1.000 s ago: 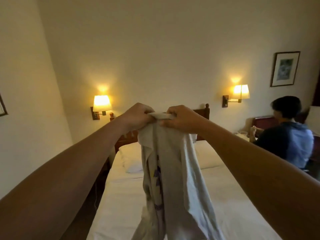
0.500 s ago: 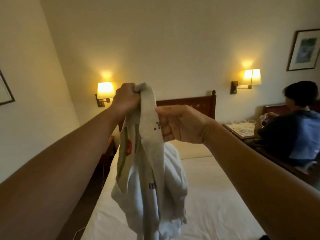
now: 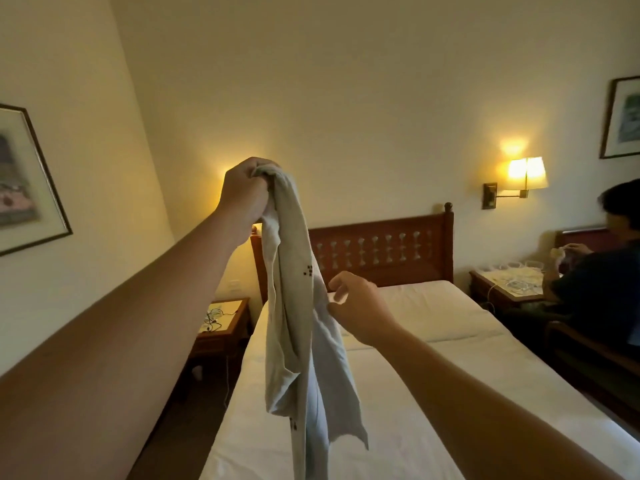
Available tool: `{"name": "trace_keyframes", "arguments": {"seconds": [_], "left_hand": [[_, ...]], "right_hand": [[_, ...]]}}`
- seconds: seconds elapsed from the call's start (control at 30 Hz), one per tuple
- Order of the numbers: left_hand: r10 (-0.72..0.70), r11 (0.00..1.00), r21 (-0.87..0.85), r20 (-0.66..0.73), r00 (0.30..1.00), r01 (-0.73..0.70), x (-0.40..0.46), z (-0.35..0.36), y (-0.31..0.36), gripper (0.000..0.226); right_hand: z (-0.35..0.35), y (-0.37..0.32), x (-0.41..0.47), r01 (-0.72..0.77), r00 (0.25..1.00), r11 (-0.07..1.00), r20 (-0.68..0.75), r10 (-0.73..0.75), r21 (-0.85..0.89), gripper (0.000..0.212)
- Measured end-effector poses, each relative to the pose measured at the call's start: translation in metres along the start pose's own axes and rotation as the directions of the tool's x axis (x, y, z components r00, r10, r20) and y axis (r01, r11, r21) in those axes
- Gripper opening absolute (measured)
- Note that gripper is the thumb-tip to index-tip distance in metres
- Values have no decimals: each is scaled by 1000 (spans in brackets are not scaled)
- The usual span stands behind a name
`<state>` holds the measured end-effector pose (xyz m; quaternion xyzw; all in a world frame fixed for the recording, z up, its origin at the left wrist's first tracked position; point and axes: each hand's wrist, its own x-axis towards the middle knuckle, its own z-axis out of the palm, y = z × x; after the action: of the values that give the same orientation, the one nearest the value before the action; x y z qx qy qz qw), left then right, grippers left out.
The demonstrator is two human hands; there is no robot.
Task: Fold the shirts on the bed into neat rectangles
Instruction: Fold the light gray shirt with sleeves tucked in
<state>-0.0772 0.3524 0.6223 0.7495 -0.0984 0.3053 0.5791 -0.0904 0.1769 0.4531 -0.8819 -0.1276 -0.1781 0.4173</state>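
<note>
On the left wall hangs a framed picture (image 3: 26, 178), and below it a wooden nightstand (image 3: 225, 323) with tangled cables stands beside the bed (image 3: 433, 393). The left hand (image 3: 244, 197) is raised with its fingers clenched round the bunched top of a pale grey shirt (image 3: 298, 341), which hangs in loose folds above the white sheet, while the right hand (image 3: 360, 308), fingers loosely spread, reaches to the cloth's edge; whether it grips is unclear. Farther right are the carved headboard (image 3: 381, 251), a lit wall lamp (image 3: 524, 174) and a seated person (image 3: 602, 282).
</note>
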Motion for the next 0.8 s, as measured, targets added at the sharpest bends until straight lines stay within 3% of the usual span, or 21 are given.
{"name": "trace_keyframes", "arguments": {"seconds": [0.1, 0.17, 0.3, 0.37, 0.5, 0.8], "left_hand": [[12, 1000, -28, 37, 999, -11, 9, -9, 0, 39], [14, 1000, -20, 45, 999, -13, 16, -17, -3, 40], [-5, 1000, -22, 38, 999, 6, 29, -34, -10, 41], [-9, 1000, -14, 44, 999, 10, 33, -41, -15, 41], [-4, 1000, -24, 64, 998, 6, 41, -49, -19, 41], [38, 999, -39, 108, 993, -34, 54, -51, -16, 38]], "right_hand": [[15, 4, 10, 47, 998, 999, 44, -47, 11, 58], [24, -5, 17, 109, 993, 982, 30, -115, 154, 45], [32, -23, 35, 248, 960, 946, -184, -212, 206, 15], [32, -27, 38, 242, 965, 941, -158, -208, 236, 14], [44, -25, 37, 213, 972, 966, 65, -224, 147, 21], [48, -55, 48, 216, 976, 909, -102, -192, 355, 18]]}}
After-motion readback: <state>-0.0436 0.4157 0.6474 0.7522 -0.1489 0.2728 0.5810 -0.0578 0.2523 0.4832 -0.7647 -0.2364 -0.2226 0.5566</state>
